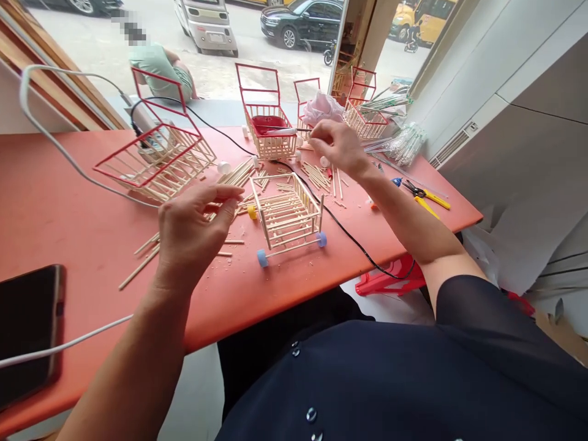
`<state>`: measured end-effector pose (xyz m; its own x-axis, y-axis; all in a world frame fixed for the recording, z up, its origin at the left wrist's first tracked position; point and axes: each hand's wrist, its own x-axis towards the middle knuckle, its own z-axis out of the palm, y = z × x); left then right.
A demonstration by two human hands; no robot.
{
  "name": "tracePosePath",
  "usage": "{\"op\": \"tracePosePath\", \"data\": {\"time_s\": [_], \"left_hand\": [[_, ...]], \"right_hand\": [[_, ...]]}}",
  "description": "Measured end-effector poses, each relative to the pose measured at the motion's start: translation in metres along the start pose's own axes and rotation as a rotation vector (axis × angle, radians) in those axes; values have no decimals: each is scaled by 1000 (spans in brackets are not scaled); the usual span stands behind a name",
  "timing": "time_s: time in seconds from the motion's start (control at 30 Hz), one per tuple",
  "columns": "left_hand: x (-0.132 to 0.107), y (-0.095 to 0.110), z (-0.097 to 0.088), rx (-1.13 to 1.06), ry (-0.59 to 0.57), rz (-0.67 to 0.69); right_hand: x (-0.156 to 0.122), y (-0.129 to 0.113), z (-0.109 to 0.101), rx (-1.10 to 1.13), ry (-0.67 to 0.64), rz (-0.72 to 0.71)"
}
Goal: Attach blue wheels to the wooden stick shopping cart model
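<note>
My left hand (193, 229) hovers over the red table (68, 208) with thumb and fingers pinched on a thin wooden stick. Just right of it stands a small cart of wooden sticks (288, 214) with blue bottle-cap wheels. My right hand (339, 146) reaches further back, fingers curled in a pinch near a pile of loose sticks (316, 174) and a stick cart with a red frame (270, 125); what it holds is too small to name.
A larger red-framed stick cart (156, 153) lies tilted at the left. More carts (362, 113) stand at the back right beside bagged sticks (404, 144). Yellow cutters (425, 196), a black cable (349, 236), a phone (27, 331) and white cables lie on the table. A person sits outside the window.
</note>
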<state>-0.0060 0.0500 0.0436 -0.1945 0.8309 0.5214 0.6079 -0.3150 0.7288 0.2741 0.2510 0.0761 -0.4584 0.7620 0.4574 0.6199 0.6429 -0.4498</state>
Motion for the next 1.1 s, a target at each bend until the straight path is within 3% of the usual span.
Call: {"op": "tracePosePath", "data": {"time_s": [0.07,0.13,0.2,0.3,0.43,0.53,0.67,1.1], "left_hand": [[-2,7,-3,-80,15,11],[-5,13,-6,-145,5,13],[-7,18,-9,-202,-35,10],[-10,25,-11,-249,-132,-5],[-12,30,-12,-245,-252,23],[-11,31,-12,-223,-337,48],[-10,31,-10,-192,-397,77],[-11,41,-8,-135,-431,74]], "right_hand": [[-42,-17,-27,171,111,23],[-90,-45,-40,340,185,70],[-134,-77,-36,463,225,141],[-174,-118,-9,538,255,239],[-180,-142,29,493,305,257],[-177,-146,43,421,305,248],[-179,-147,48,339,314,240],[-179,-147,52,26,255,282]]}}
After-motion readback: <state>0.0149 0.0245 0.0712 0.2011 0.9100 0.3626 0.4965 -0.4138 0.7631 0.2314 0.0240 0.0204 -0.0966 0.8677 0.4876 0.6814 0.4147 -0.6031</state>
